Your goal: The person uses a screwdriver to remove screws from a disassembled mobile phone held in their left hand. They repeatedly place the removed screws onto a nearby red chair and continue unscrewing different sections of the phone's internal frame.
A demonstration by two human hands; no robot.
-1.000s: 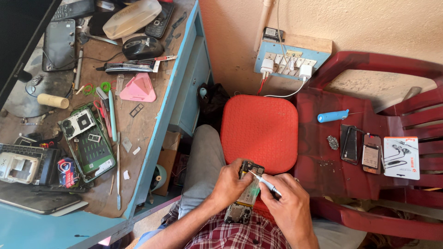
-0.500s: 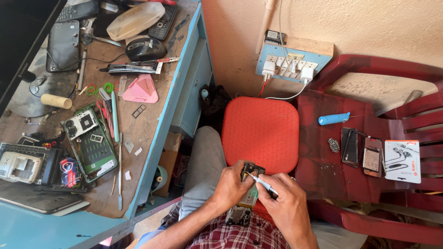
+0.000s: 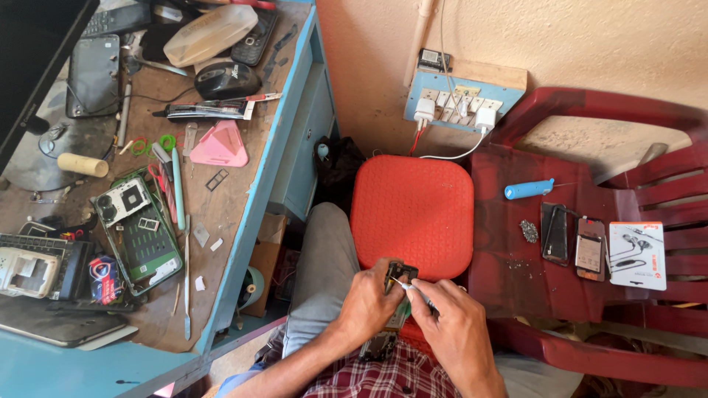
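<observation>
Over my lap, my left hand grips an opened phone whose circuit board shows. My right hand holds a thin white-tipped tool, with its tip set against the phone's upper part. The lower end of the phone sticks out below my left hand. A red stool stands just in front of my knee.
A cluttered workbench at the left holds a green circuit board, a pink stand, a mouse and tweezers. A dark red chair at the right carries a blue screwdriver, two phones and an earphone box. A socket board hangs on the wall.
The hands and phone stay over my lap almost unmoved. The view has shifted slightly.
</observation>
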